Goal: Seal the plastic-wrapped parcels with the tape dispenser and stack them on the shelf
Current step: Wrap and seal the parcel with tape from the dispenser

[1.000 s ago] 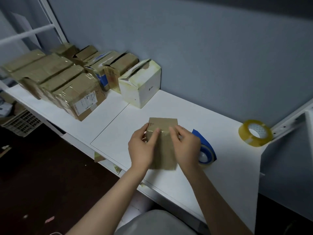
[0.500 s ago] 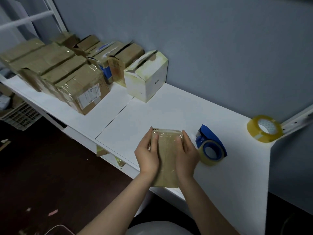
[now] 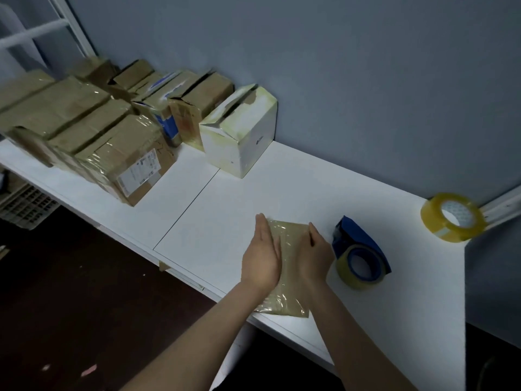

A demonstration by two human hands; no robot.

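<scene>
**Parcel flat on the shelf between two pressing hands**

Parcel (image 3: 286, 277), brown and wrapped in shiny clear plastic, lies flat on the white shelf (image 3: 220, 221) near its front edge, its long side running away from the person. The near end of the wrap is crinkled and reaches almost to the shelf's edge.

Both hands are on it, side by side, with a strip of the parcel showing between them. The left hand (image 3: 262, 259) is set along the parcel's left edge, fingers straight and together, pointing away. The right hand (image 3: 314, 256) lies over the right part, fingers reaching forward to the far right corner with only a slight bend at the knuckles; its thumb is hidden. Neither hand is wrapped round anything.

The blue tape dispenser (image 3: 359, 256), loaded with a yellowish roll, stands on the shelf just beside the right hand, not touching it. A spare tape roll (image 3: 451, 217) sits well apart at the far right corner.

To the far left, a white box (image 3: 242, 136) stands against the grey wall (image 3: 338, 80), with taped brown parcels (image 3: 93, 136) packed in rows beyond it.
</scene>
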